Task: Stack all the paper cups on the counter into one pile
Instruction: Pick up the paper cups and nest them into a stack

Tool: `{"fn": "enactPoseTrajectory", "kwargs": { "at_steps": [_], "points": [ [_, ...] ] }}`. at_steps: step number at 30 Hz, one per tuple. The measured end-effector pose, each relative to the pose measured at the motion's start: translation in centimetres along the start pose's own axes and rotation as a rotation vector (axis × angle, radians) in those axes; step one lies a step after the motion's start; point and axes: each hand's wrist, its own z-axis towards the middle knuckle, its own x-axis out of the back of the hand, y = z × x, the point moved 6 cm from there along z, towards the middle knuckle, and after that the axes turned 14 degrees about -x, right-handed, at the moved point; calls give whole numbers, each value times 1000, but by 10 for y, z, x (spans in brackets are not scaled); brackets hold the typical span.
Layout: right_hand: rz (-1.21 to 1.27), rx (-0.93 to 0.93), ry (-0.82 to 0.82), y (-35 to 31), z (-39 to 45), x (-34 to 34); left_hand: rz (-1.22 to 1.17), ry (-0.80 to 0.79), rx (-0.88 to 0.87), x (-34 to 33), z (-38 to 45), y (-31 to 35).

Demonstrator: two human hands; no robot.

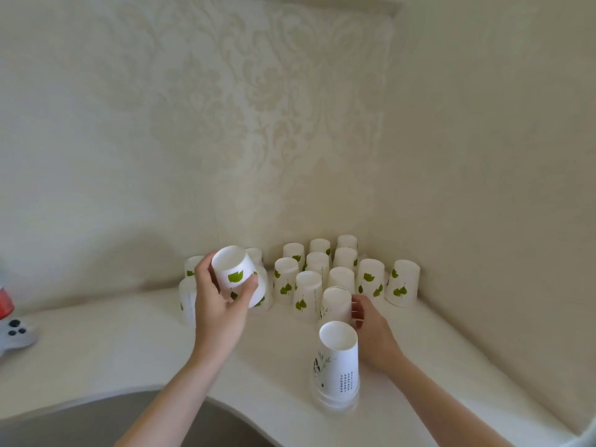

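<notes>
Cups everywhere on this white table [113,356], all upside down, and the left hand [222,298] is carrying one leaf-printed cup [237,275] off the surface, thumb on the near wall and fingers wrapped round the far side, the cup tilting so its closed base is facing the camera. The right hand [371,324] is reaching in beside the nearest loose cup [337,304], fingertips touching its right wall, fingers half curled and not yet closing round it. The pile [338,362] is standing at the front edge of the table, just ahead of that right hand, with a few rims showing nested at its foot. Behind, the cluster of loose cups [342,269] is crowding towards the corner, many touching their neighbours, and a couple more are sitting behind the left hand. To do this step well, I'd say the carried cup wants levelling out, mouth down, and centring over the pile before lowering, since a tilted rim is likely to catch and knock the light pile over. The right hand could be steadying the pile instead, or lifting its cup straight up to avoid nudging neighbours.
</notes>
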Motion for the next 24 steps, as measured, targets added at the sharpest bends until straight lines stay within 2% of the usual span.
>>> {"fn": "enactPoseTrajectory", "kwargs": {
  "at_steps": [5,10,15,20,24],
  "points": [
    [-5,-41,79,7,-8,-2,-126,-167,-57,-24,-12,44],
    [-53,-100,217,29,-27,51,-170,-418,-76,-58,-34,70],
    [-68,-140,307,49,-40,101,-126,-578,-17,-82,-60,67],
    [134,-11,244,15,-54,128,-97,-676,58,-89,-82,45],
    [195,120,118,-26,-69,119,-55,-733,118,-87,-97,21]
  ]
}}
